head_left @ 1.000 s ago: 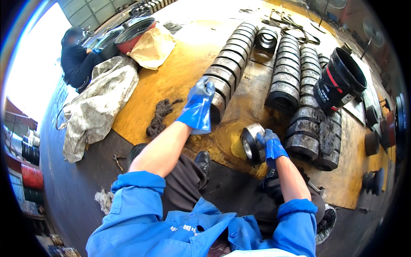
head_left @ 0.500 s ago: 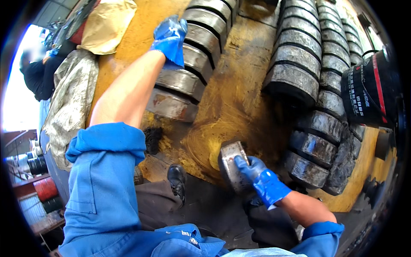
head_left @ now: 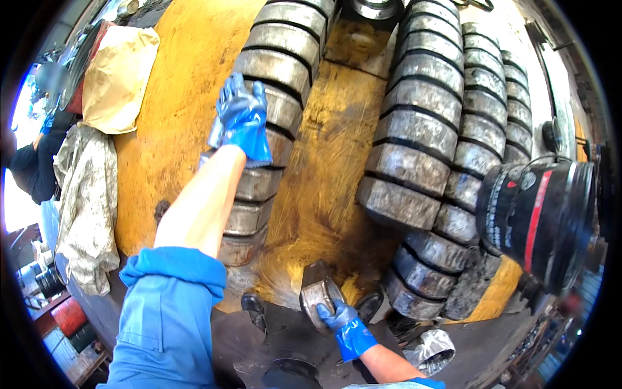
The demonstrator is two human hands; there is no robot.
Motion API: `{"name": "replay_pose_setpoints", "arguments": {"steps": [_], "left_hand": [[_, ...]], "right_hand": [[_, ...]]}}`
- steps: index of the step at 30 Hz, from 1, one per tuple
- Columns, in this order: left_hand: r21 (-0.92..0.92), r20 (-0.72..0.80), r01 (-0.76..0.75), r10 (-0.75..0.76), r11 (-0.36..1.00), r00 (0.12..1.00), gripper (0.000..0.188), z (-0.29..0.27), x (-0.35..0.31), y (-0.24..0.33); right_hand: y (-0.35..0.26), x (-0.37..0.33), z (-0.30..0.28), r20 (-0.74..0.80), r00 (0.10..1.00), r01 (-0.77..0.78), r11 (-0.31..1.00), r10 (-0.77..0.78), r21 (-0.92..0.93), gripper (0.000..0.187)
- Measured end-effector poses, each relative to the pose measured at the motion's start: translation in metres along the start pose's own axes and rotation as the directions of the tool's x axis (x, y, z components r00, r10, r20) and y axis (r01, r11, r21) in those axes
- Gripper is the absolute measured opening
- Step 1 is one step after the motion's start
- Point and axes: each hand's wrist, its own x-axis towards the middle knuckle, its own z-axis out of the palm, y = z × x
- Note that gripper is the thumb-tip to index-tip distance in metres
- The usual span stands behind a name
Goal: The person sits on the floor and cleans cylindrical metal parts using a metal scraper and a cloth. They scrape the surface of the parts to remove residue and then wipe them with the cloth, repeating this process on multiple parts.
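Note:
My left hand [head_left: 243, 120], in a blue rubber glove, reaches out over a long row of metal blocks [head_left: 275, 61]. Its fingers are stretched and spread; whether they touch a block is unclear. Close to my body, my right hand [head_left: 345, 330], gloved the same way, grips a loose grey metal block [head_left: 317, 292] by its near side. That block is tilted at the near edge of a stained yellow work surface [head_left: 330, 149]. The blocks in the row stand side by side with dark gaps between them.
To the right stand more block rows [head_left: 421, 129], with several darker blocks [head_left: 421, 272] at their near end. A black bucket [head_left: 508, 214] with a red stripe is beside them. At left lie a tan paper sack [head_left: 120, 78] and a dirty cloth [head_left: 87, 201]; another person [head_left: 40, 159] is beyond.
The view has shifted, showing more of the far rows. My left hand's fingers have spread over the row. My right hand still holds the metal block, now turned and nearer my feet.

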Motion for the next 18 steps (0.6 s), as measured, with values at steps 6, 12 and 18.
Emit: {"name": "replay_pose_setpoints", "arguments": {"steps": [6, 12, 18], "left_hand": [[0.037, 0.002, 0.036, -0.036, 0.999, 0.999, 0.057, -0.006, -0.005, 0.021], [0.071, 0.087, 0.039, -0.045, 0.997, 0.995, 0.057, -0.014, 0.006, 0.024], [0.067, 0.192, 0.049, -0.061, 0.997, 0.979, 0.06, -0.014, 0.01, 0.033]], "right_hand": [[0.008, 0.009, 0.0, 0.248, 0.948, -0.258, 0.938, 0.199, 0.233, 0.06], [0.005, 0.021, 0.005, 0.377, 0.869, -0.469, 0.781, 0.322, 0.413, 0.049], [-0.012, 0.037, 0.003, 0.336, 0.85, -0.505, 0.809, 0.406, 0.301, 0.051]]}}
